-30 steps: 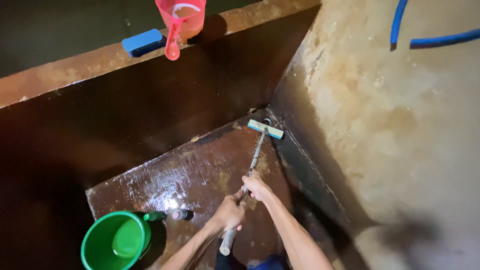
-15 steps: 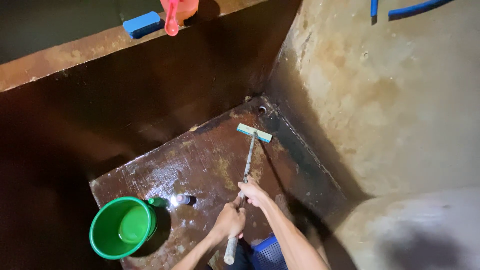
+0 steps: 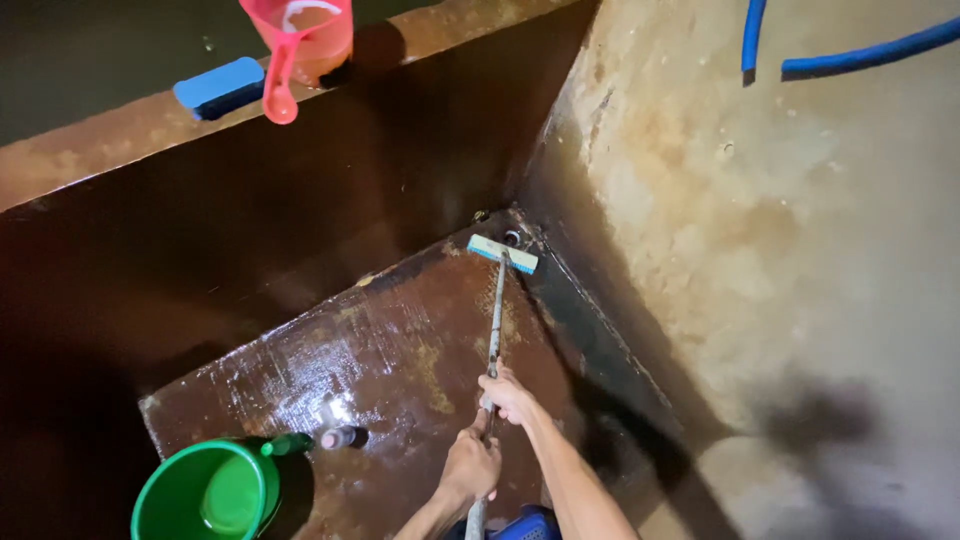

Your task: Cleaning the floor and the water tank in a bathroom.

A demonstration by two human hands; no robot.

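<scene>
Both my hands grip the long pole of a scrubbing brush. My right hand (image 3: 508, 396) is higher on the pole, my left hand (image 3: 472, 467) lower, near its end. The pale brush head (image 3: 502, 254) with blue bristles rests on the wet brown tank floor (image 3: 390, 350), in the far corner next to a small drain hole (image 3: 512, 238).
A green bucket (image 3: 205, 495) stands at the near left, with a green bottle (image 3: 310, 441) lying beside it. On the tank's rim (image 3: 120, 135) sit a pink jug (image 3: 300, 40) and a blue brush (image 3: 218, 88). Blue hose (image 3: 850, 55) hangs on the stained right wall.
The brush head was drawn back from the corner, then pushed forward to the drain hole again. My view shifted with it.
</scene>
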